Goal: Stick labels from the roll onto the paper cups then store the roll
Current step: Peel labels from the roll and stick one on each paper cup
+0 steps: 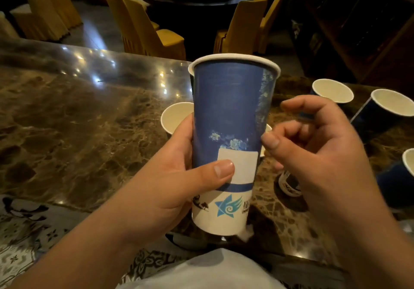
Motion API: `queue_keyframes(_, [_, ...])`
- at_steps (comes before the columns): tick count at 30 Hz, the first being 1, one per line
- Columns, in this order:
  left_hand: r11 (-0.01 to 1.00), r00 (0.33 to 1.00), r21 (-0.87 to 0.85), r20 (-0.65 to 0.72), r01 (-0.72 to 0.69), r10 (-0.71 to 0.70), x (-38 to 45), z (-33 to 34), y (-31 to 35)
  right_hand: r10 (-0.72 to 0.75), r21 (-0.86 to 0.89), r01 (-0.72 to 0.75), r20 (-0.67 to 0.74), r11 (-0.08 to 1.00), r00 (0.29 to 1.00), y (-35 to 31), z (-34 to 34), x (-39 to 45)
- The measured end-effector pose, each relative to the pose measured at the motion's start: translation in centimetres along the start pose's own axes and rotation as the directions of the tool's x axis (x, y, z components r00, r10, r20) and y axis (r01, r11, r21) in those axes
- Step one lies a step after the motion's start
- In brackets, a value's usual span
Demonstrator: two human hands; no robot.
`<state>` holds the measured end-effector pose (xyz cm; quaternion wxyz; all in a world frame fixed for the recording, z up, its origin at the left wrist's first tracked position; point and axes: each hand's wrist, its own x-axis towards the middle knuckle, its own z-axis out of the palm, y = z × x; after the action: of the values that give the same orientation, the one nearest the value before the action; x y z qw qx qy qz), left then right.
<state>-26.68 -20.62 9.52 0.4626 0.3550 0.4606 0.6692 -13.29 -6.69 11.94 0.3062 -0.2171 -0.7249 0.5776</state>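
blue cup [226,109], white label [243,165]

Labelled cup [228,109] in left hand [177,176]

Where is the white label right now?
In the head view, the white label sits centre frame on the lower blue side of the paper cup, its left edge under the left hand thumb.
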Motion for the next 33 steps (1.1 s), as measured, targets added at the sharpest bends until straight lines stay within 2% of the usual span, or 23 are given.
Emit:
queue_keyframes(4, [1.0, 0.999, -0.006, 0.038, -0.012, 0.012, 0.5, 0.4, 0.0, 0.096, 0.086, -0.115, 0.2, 0.99, 0.975, 0.0, -0.8, 0.7])
queue_keyframes(9, [0.995, 0.998, 0.102, 0.062, -0.005, -0.001, 1.9, 0.3, 1.5, -0.017, 0.012, 0.015, 0.135, 1.0, 0.991, -0.8, -1.1, 1.2])
queue_keyframes(12, [0.926, 0.995, 0.364, 0.021, -0.097, 0.096, 3.8, -0.2, 3.5, -0.128, -0.095, 0.137, 0.093, 0.986, 0.987, -1.9, -1.5, 2.2])
queue_keyframes(14, [0.858, 0.989, 0.493, 0.043, -0.142, 0.139, 5.4, -0.4, 5.3, -0.172, -0.162, 0.181, 0.065, 0.97, 0.983, -2.4, -2.0, 3.5])
queue_keyframes(19, [0.792, 0.958, 0.556, 0.03, -0.252, 0.284, 10.0, -0.1, 10.2, -0.224, -0.33, 0.22, 0.025, 0.918, 0.974, -3.3, -3.3, 7.2])
queue_keyframes(22, [0.637, 0.96, 0.731, 0.086, -0.243, 0.267, 13.6, 0.0, 11.8, -0.228, -0.422, 0.233, 0.063, 0.876, 0.972, -3.0, -4.2, 9.6])
queue_keyframes(25, [0.549, 0.976, 0.815, 0.086, -0.186, 0.202, 17.5, -0.7, 11.7, -0.182, -0.485, 0.191, 0.066, 0.853, 0.981, -2.7, -5.6, 12.5])
queue_keyframes(27, [0.424, 0.983, 0.892, 0.094, -0.154, 0.158, 20.0, -1.4, 10.9, -0.159, -0.501, 0.165, 0.054, 0.85, 0.986, -2.4, -6.6, 14.6])
queue_keyframes(28, [0.373, 0.986, 0.917, 0.102, -0.145, 0.132, 21.1, -1.8, 10.3, -0.152, -0.564, 0.164, 0.068, 0.81, 0.986, -2.3, -7.0, 15.8])
queue_keyframes(30, [0.298, 0.991, 0.946, 0.113, -0.129, 0.07, 23.2, -2.4, 8.7, -0.12, -0.735, 0.169, 0.119, 0.656, 0.986, -1.7, -7.4, 18.1])
queue_keyframes(33, [0.181, 0.996, 0.98, 0.085, -0.083, -0.005, 25.9, -2.8, 6.2, 0.027, -0.849, 0.147, 0.186, 0.507, 0.982, 0.1, -7.3, 21.0])
